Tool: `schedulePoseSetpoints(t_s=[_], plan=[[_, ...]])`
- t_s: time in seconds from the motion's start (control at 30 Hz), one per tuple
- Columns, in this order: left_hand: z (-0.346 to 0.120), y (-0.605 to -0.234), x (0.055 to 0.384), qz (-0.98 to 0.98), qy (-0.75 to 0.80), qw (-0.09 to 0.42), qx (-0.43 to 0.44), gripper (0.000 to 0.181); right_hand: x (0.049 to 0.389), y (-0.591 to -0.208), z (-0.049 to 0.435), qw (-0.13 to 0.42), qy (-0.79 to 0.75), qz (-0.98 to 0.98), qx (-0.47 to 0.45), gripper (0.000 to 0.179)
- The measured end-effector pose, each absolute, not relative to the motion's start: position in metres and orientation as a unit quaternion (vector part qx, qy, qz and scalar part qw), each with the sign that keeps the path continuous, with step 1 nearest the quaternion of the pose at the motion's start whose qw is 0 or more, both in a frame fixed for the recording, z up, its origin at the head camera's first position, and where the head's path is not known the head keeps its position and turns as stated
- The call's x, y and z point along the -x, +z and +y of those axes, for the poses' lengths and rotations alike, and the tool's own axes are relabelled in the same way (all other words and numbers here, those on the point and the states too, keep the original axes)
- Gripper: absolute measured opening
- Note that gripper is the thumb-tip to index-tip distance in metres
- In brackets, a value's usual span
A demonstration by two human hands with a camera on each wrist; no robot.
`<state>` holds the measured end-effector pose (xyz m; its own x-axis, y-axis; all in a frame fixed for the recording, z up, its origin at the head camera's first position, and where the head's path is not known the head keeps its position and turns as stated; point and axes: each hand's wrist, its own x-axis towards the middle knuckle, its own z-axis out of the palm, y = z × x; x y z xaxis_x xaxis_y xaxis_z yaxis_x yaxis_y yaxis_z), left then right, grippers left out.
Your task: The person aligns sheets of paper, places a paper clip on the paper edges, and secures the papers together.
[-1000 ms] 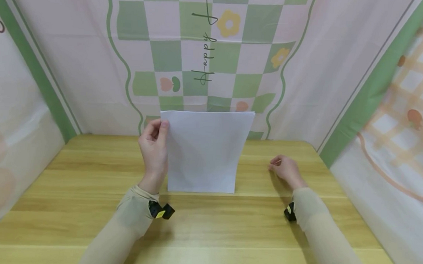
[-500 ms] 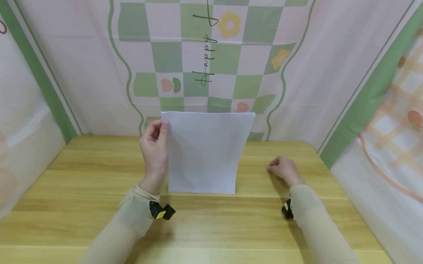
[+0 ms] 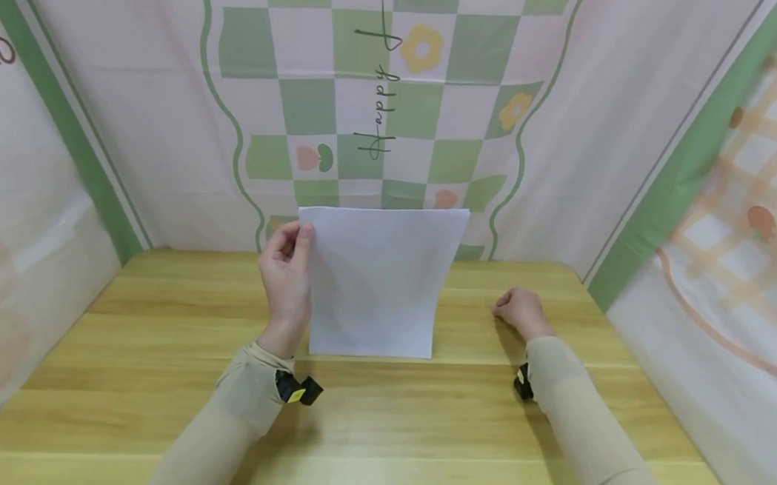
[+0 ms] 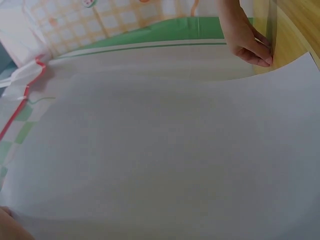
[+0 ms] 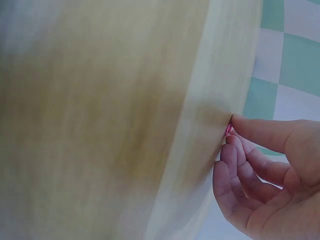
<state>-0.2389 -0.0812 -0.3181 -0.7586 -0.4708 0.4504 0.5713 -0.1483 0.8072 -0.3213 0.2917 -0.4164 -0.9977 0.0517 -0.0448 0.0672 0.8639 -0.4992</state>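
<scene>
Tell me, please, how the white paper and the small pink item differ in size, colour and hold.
Size: the white paper is broad, while the small pink item is tiny, its shape mostly hidden. Colour: the paper's visible side is plain white; the item is pink. Hold: the left hand grips the paper near its upper corner; the right hand pinches the item. Both are held in the person's hands.

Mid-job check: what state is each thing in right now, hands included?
White paper: upright, slightly curved, side facing the wearer blank; sheet count unclear.
Left hand: pinching the paper's left edge near the top.
Right hand: apart from the paper, fingers curled, pinching the small pink item.
Small pink item: held at the fingertips, mostly hidden; exact kind unclear.
Cloth backdrop: hanging behind the table, lightly creased.
</scene>
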Motion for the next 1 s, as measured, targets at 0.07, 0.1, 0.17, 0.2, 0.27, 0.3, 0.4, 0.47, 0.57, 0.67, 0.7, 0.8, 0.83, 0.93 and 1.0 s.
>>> schedulePoseSetpoints(t_s=[0.07,0.1,0.17,0.2,0.27,0.3,0.4,0.47,0.57,0.67,0.7,0.8,0.83,0.93,1.0], plan=[[-0.0811,-0.3180,0.2384,-0.559,-0.753,0.343,0.047,0.024,0.3215,-0.4167,0.2920,0.018,-0.261,0.964,-0.036,0.020],[-0.0810,-0.3180,0.2381,-0.561,-0.752,0.343,0.048,0.025,0.3218,-0.4168,0.2924,0.018,-0.261,0.964,-0.039,0.019],[-0.0811,-0.3180,0.2380,-0.562,-0.751,0.343,0.049,0.026,0.3224,-0.4169,0.2928,0.020,-0.258,0.965,-0.043,0.019],[-0.0811,-0.3179,0.2379,-0.562,-0.751,0.343,0.050,0.026,0.3229,-0.4168,0.2931,0.020,-0.256,0.966,-0.044,0.019],[-0.0812,-0.3179,0.2381,-0.561,-0.751,0.344,0.051,0.026,0.3241,-0.4167,0.2938,0.026,-0.251,0.967,-0.046,0.019],[-0.0811,-0.3179,0.2380,-0.561,-0.751,0.344,0.051,0.025,0.3247,-0.4165,0.2941,0.032,-0.249,0.967,-0.047,0.020],[-0.0812,-0.3182,0.2383,-0.565,-0.749,0.342,0.052,0.025,0.3268,-0.4156,0.2952,0.053,-0.242,0.967,-0.053,0.022],[-0.0812,-0.3187,0.2384,-0.567,-0.748,0.341,0.051,0.026,0.3278,-0.4145,0.2956,0.068,-0.237,0.967,-0.059,0.023],[-0.0811,-0.3196,0.2389,-0.568,-0.749,0.338,0.052,0.027,0.3280,-0.4123,0.2952,0.080,-0.228,0.968,-0.062,0.023],[-0.0808,-0.3199,0.2388,-0.566,-0.750,0.337,0.052,0.026,0.3278,-0.4114,0.2947,0.083,-0.226,0.969,-0.062,0.023],[-0.0806,-0.3198,0.2386,-0.567,-0.750,0.337,0.052,0.026,0.3278,-0.4114,0.2944,0.082,-0.224,0.969,-0.061,0.023],[-0.0804,-0.3197,0.2384,-0.569,-0.749,0.336,0.050,0.026,0.3277,-0.4119,0.2941,0.081,-0.230,0.968,-0.063,0.023],[-0.0804,-0.3198,0.2384,-0.570,-0.748,0.336,0.048,0.026,0.3275,-0.4121,0.2940,0.081,-0.234,0.967,-0.063,0.023],[-0.0805,-0.3201,0.2382,-0.573,-0.746,0.337,0.045,0.026,0.3272,-0.4131,0.2949,0.077,-0.240,0.966,-0.058,0.022],[-0.0804,-0.3199,0.2378,-0.574,-0.745,0.338,0.045,0.025,0.3270,-0.4137,0.2957,0.075,-0.240,0.966,-0.054,0.022]])
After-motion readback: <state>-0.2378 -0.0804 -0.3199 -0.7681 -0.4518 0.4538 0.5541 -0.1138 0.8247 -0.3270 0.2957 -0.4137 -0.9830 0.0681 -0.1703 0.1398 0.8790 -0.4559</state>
